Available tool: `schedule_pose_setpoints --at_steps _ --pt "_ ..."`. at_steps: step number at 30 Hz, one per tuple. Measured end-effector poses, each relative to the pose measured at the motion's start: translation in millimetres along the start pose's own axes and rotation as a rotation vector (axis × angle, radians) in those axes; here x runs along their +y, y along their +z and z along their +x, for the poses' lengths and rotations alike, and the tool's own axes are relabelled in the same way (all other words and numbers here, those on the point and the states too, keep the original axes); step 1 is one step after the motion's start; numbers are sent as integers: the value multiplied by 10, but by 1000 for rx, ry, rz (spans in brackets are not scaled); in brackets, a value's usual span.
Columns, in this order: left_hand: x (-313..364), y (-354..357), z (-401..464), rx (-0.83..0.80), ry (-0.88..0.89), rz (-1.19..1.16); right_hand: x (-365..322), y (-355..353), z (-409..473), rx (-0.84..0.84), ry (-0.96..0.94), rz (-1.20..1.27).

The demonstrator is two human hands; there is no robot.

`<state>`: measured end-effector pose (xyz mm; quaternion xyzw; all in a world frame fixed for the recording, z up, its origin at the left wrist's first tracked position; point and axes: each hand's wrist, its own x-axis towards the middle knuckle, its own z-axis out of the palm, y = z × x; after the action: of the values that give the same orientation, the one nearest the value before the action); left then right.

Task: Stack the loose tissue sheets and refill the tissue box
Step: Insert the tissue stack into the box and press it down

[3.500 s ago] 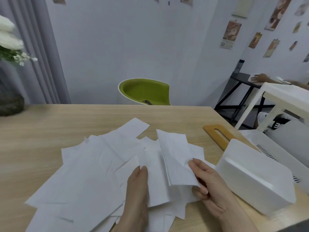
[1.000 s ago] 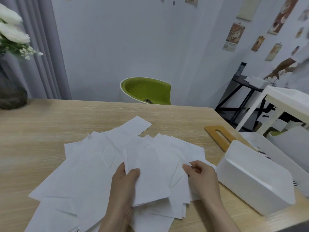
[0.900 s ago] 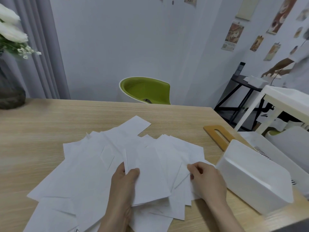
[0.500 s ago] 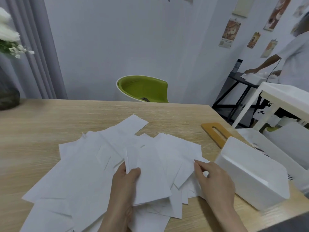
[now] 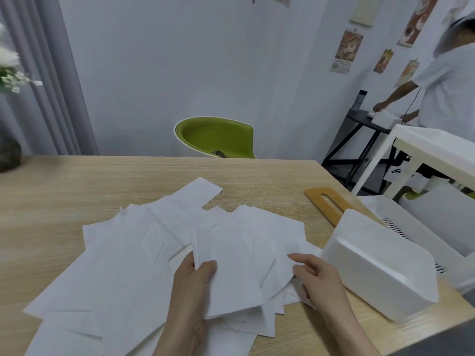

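While the left hand (image 5: 191,286) fingers pinch a tissue sheet (image 5: 231,265), the right hand (image 5: 318,278) fingers curl beside the pile.

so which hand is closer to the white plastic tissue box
Right. The right hand lies on the loose tissue sheets just beside the white plastic tissue box; the left hand grips sheets farther left.

Tissue sheets (image 5: 144,258) left of tissue box (image 5: 380,268), seemingly touching

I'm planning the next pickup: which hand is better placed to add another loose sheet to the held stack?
Probably the right hand: it holds nothing I can see and reaches over the loose tissue sheets beside the tissue box. The left hand grips the gathered stack.
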<state>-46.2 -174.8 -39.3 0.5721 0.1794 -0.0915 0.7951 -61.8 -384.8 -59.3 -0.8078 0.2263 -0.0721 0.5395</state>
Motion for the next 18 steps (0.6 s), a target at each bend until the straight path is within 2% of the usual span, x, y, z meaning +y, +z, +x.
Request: schedule_pose_setpoints --at_steps 9,14,18 --pt "-4 -8 -10 7 -6 -3 63 13 -73 36 -163 -310" --pt "-6 -8 5 17 -6 18 50 -20 -40 40 -92 -196" --pt "-8 4 0 15 -7 25 -21 -127 -43 141 -117 -102"
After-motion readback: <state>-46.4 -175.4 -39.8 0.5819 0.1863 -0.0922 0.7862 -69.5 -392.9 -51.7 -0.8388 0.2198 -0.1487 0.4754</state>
